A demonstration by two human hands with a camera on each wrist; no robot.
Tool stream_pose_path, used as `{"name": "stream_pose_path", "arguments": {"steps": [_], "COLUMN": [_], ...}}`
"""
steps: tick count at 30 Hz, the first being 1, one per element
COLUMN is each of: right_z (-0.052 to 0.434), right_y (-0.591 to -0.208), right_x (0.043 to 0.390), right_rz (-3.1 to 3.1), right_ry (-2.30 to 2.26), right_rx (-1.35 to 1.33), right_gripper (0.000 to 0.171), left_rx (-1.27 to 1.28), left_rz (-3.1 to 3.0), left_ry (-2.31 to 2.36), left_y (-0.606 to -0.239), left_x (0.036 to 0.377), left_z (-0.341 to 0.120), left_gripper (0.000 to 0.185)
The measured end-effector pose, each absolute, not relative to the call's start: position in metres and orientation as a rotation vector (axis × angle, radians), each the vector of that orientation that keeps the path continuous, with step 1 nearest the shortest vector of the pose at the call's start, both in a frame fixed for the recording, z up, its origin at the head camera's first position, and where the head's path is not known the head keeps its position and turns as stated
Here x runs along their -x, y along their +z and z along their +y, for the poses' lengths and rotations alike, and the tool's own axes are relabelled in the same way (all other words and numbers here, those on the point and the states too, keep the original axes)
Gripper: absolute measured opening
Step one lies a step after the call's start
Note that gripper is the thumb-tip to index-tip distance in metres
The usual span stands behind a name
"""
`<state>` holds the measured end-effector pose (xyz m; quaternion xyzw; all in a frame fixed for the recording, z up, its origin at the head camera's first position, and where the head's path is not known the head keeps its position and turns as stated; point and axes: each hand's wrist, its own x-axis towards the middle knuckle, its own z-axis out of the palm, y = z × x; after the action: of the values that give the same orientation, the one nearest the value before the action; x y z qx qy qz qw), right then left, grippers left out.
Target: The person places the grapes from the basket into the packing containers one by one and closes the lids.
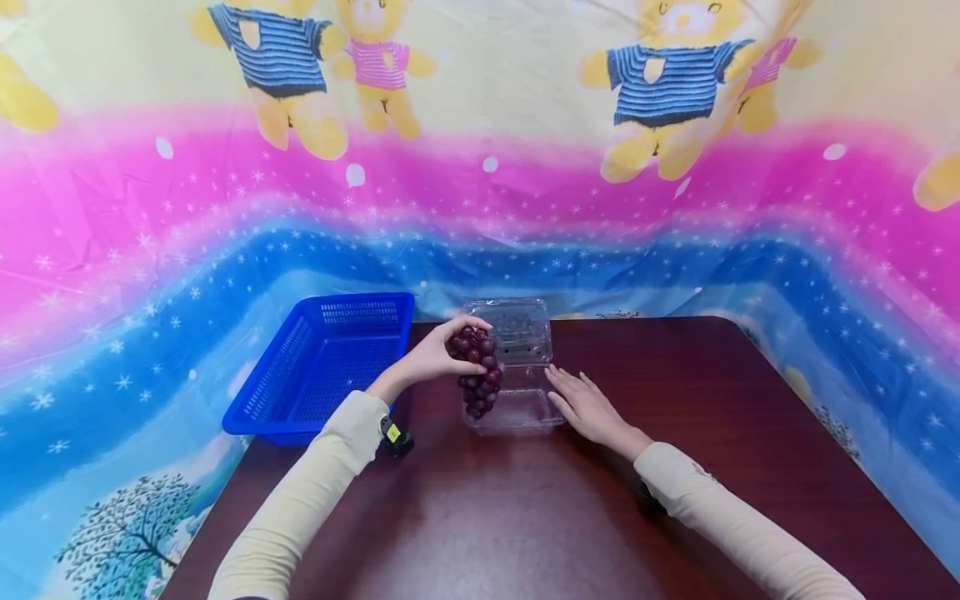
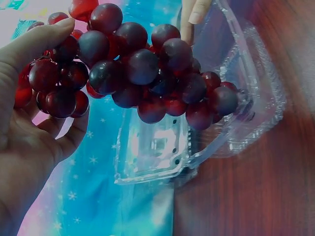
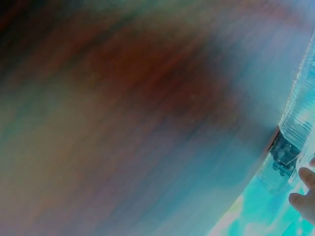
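A bunch of dark red grapes point(image 1: 480, 385) hangs from my left hand point(image 1: 431, 354), thumb and fingers gripping its upper end. In the left wrist view the grapes point(image 2: 142, 66) stretch out from the thumb, over a clear plastic clamshell box point(image 2: 152, 147). That box point(image 1: 528, 408) lies unfolded on the table, its lid half point(image 1: 517, 329) toward the back wall. The bunch is above the left side of the near half. My right hand point(image 1: 588, 406), fingers extended, rests at the box's right edge. Only its fingertips point(image 3: 307, 196) show in the right wrist view.
Left of the box stands a blue plastic basket point(image 1: 318, 367) with slotted sides, at the table's back left. The dark red-brown table point(image 1: 510, 517) runs toward me. A patterned cloth point(image 1: 480, 192) with bears hangs behind and around it.
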<state>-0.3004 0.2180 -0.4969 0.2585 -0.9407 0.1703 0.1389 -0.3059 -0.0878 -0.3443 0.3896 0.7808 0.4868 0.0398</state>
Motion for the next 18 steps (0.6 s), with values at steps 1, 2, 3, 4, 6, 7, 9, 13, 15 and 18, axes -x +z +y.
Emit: {"name": "stream_pose_path", "arguments": {"steps": [1,2,3,4,6,7,9,13,15,18], "right_z": [0.218,0.218,0.218,0.218,0.218,0.218,0.218,0.218,0.218,0.218], "right_y": [-0.496,-0.496,-0.496,-0.496,-0.496,-0.495,-0.495,-0.495,-0.496,-0.496], "right_x": [0.300,0.300,0.300,0.300,0.300,0.300,0.300,0.300,0.299,0.299], "right_rz": [-2.722,-2.721,-2.720,-2.722,-2.728,-2.730,-2.734,-2.732,-2.731,-2.734], "right_ry": [0.494,0.495,0.493,0.491,0.487,0.487,0.490,0.504,0.509,0.516], "right_rx": [-0.746,-0.745,-0.747,-0.748,-0.748,-0.749,-0.752,-0.755,-0.754,-0.751], "right_gripper": [0.049,0.049,0.049,0.049,0.049,0.049,0.049,0.049,0.049,0.049], "left_rx": [-1.196,-1.197,-1.197,-1.200,-1.204,-1.210,-1.226,-1.256,-1.252,-1.239], "left_rz": [2.394,2.398,2.397,2.397,2.395,2.395,2.392,2.372,2.361,2.366], "left_ry": [1.486,1.479,1.474,1.466,1.452,1.446,1.438,1.435,1.431,1.408], "left_y": [-0.346,-0.348,-0.350,-0.352,-0.356,-0.357,-0.360,-0.365,-0.367,-0.369], "left_x": [0.306,0.307,0.307,0.307,0.307,0.307,0.307,0.308,0.307,0.307], "left_z": [-0.087,-0.086,-0.085,-0.085,-0.083,-0.083,-0.081,-0.076,-0.073,-0.069], "left_gripper": [0.060,0.060,0.060,0.060,0.060,0.060,0.059,0.058,0.059,0.059]}}
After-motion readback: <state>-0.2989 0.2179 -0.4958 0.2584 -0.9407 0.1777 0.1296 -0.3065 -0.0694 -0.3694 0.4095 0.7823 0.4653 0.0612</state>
